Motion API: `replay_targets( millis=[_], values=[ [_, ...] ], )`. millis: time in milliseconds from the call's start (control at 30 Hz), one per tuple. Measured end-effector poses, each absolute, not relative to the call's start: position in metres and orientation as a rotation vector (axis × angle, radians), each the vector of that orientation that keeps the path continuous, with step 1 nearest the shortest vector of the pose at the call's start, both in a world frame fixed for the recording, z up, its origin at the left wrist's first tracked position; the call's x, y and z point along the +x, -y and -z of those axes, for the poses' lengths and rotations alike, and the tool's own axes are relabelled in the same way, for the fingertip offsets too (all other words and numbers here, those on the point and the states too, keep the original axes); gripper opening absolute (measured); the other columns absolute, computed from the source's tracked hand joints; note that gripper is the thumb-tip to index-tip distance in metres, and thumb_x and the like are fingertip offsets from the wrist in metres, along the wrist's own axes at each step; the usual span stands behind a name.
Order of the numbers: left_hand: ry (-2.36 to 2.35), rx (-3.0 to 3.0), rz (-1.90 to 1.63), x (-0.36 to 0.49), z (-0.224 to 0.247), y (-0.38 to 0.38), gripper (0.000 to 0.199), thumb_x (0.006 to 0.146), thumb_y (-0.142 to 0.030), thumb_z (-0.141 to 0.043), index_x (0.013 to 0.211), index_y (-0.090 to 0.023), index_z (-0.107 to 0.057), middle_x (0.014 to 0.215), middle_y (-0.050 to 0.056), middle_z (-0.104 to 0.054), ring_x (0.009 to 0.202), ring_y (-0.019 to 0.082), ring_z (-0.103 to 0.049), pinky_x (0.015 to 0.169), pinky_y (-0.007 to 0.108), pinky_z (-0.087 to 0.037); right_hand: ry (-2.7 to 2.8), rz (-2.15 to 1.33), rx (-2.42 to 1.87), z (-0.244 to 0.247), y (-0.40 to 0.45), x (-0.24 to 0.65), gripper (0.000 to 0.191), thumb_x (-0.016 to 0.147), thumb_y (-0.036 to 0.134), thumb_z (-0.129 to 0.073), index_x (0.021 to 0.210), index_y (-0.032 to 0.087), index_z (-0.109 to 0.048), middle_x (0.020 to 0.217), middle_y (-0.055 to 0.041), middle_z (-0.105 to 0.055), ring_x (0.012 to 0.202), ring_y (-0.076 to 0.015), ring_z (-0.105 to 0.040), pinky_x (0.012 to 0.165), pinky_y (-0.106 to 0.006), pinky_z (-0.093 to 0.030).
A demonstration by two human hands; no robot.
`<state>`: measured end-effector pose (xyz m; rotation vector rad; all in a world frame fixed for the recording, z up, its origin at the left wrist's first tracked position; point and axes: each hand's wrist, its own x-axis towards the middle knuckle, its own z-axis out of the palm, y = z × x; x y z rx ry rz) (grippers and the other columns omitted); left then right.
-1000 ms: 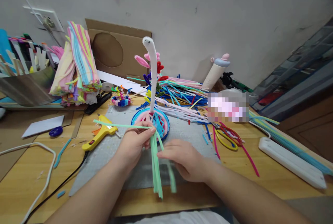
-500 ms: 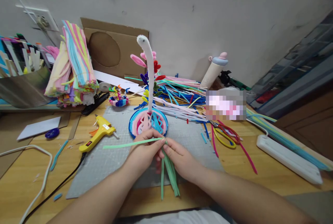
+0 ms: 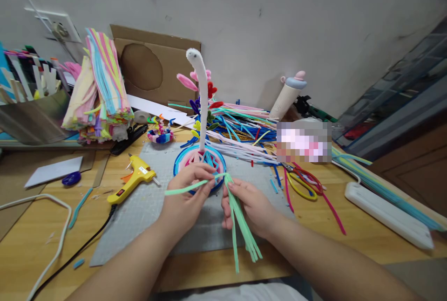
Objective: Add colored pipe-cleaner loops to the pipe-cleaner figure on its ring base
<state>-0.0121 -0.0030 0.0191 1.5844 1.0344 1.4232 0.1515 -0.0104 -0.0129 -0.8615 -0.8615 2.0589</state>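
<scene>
A bundle of mint-green pipe cleaners [image 3: 246, 229] hangs down from my right hand [image 3: 253, 205], whose fingers pinch it near its gathered top. One green strand [image 3: 185, 190] runs leftward from that top, and my left hand [image 3: 188, 194] pinches it between thumb and fingers. Just behind my hands stands a round pipe-cleaner base [image 3: 179, 159] in blue, pink and white, partly hidden by my left hand. A tall white fuzzy stem [image 3: 202, 100] with a curved tip rises from it, and colourful pipe-cleaner flowers [image 3: 211, 89] show behind the stem.
On the grey cutting mat's [image 3: 122, 226] left lies a yellow glue gun [image 3: 134, 182] with a black cord. Scissors [image 3: 302, 184] lie right. Loose pipe cleaners [image 3: 240, 128], a cream bottle [image 3: 288, 96] and a cardboard panel [image 3: 171, 63] are behind. A white power strip [image 3: 387, 215] sits far right.
My hands have moved apart, the right one shifting right with the bundle, which now hangs more slanted. The left hand has slid along the strand, leaving a shorter end sticking out leftward.
</scene>
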Motion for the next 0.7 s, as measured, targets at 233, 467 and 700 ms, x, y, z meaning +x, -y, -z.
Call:
replay_targets(
  millis=[233,467,700],
  values=[
    [-0.867,2.108,-1.233,-0.011,-0.003,0.010,0.024,0.075,-0.011,-0.059,0.091,-0.026,-0.070,0.096,0.009,-0.070,0.091,0.022,-0.062,0.083,0.035,-0.043,0.843,-1.855,-0.825,0.007,0.010,0.147,0.023,0.081,0.038,-0.055,0.082,0.015,-0.055,0.064,-0.0013,-0.063,0.052,-0.0143,-0.061,0.050,-0.027,-0.049],
    [-0.920,2.370,-1.146,-0.007,-0.005,0.011,0.033,0.073,-0.009,-0.056,0.098,-0.028,-0.067,0.102,0.005,-0.069,0.102,0.023,-0.057,0.093,0.039,-0.036,0.847,-1.762,-0.813,0.008,0.009,0.144,0.023,0.079,0.038,-0.058,0.089,0.017,-0.057,0.079,-0.0016,-0.064,0.069,-0.0147,-0.060,0.061,-0.027,-0.049],
    [-0.949,2.014,-1.136,-0.003,-0.007,0.018,0.039,0.066,-0.001,-0.046,0.090,-0.024,-0.067,0.094,0.005,-0.067,0.098,0.023,-0.056,0.090,0.039,-0.038,0.881,-1.778,-0.833,0.013,0.006,0.147,0.026,0.079,0.041,-0.060,0.083,0.016,-0.054,0.062,0.0017,-0.060,0.050,-0.0097,-0.057,0.049,-0.021,-0.048]
  ],
)
